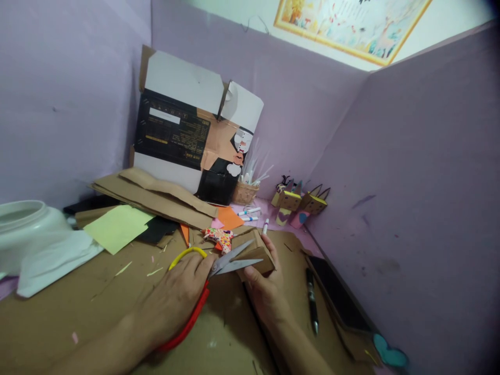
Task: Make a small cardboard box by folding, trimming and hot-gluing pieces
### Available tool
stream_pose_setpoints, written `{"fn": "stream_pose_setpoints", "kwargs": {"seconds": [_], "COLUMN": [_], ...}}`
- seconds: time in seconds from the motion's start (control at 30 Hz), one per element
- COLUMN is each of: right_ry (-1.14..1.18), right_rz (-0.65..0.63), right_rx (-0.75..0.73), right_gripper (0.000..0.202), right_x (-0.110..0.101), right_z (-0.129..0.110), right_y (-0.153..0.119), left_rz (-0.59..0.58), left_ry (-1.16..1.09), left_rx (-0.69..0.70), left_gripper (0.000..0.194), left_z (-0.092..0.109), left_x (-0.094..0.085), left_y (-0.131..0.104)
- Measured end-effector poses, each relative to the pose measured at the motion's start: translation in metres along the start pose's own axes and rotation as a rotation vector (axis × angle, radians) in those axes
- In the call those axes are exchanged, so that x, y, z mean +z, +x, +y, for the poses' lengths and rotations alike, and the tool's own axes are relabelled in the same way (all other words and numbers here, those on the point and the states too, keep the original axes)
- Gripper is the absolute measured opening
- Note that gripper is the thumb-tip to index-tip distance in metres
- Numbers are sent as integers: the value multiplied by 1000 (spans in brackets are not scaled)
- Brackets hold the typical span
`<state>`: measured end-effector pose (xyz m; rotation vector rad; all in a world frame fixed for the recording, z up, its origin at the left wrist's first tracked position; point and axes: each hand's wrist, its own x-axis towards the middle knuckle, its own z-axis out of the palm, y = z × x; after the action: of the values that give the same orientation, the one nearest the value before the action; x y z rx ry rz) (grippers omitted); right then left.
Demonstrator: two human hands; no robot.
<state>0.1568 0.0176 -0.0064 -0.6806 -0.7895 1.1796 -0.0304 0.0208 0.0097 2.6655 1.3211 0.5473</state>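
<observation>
My left hand (177,291) is closed around the handles of a pair of scissors (224,264), one handle yellow and the other red. The blades are spread apart and lie over a small folded cardboard box (253,250); I cannot tell whether they touch it. Around the box's right side and underside wraps my right hand (267,289), with the thumb at its near edge. Just beyond the blades rests a piece of flower-patterned paper (219,238), beside orange paper (230,217).
Brown cardboard (117,307) covers the table. A flattened printed box (175,130) leans on the wall, near a basket (246,192) of markers. Cardboard animal figures (291,200) stand behind. A pen (312,302) lies right; a white container (35,234) stands left.
</observation>
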Motion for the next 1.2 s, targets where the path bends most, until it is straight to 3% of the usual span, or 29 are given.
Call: {"fn": "stream_pose_setpoints", "kwargs": {"seconds": [0.2,0.43,0.73,0.93,1.2], "right_ry": [27,-21,-49,-107,-128], "right_rz": [17,5,29,25,22], "right_rx": [5,-22,-40,-33,-20], "right_gripper": [86,87,85,86,82], "right_x": [0,-5,-3,-3,-1], "right_z": [0,4,1,0,2], "right_y": [1,3,2,0,-1], "left_rz": [-97,-97,-18,29,86], "left_ry": [-8,31,27,97,252], "left_rx": [-19,-18,-11,21,80], "left_gripper": [34,31,31,40,37], "left_z": [1,-4,-6,-6,-6], "left_x": [-3,-2,5,8,5], "left_y": [-2,1,-2,-2,3]}}
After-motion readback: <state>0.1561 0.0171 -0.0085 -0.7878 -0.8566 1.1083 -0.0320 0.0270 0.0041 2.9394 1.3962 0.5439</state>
